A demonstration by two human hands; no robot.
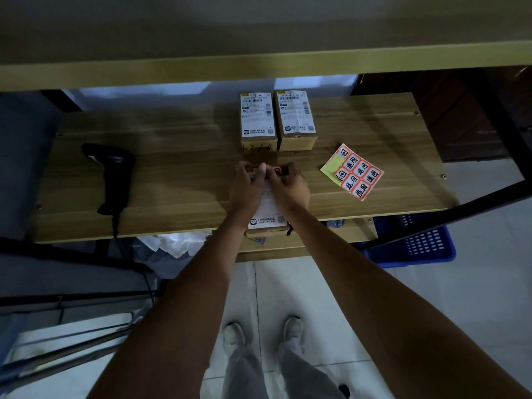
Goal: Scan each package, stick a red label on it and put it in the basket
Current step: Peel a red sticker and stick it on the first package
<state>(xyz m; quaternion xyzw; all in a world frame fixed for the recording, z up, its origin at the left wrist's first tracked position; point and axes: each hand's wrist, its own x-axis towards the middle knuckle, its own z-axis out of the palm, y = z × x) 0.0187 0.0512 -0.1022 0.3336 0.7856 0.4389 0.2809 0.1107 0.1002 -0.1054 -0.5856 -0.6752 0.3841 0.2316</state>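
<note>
**Red label going onto a package**

Both hands are pressing down on the package [267,214] lying at the surface's [178,180] near edge. The left hand [247,188] is holding its far end with curled fingers, while the right hand [289,188] is pinching a red label [277,170] against it. The label sheet [352,171] is lying just right; the scanner [110,175] well left; the blue basket [417,243] below right.

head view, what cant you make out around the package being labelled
- Package: the top is mostly hidden by the left hand and right hand.
- Red label: only a sliver shows between the fingers; whether it is stuck down cannot be told.
- Blue basket: its contents are hidden by the shelf.
- Shipping text on the two back boxes: too small.
</note>
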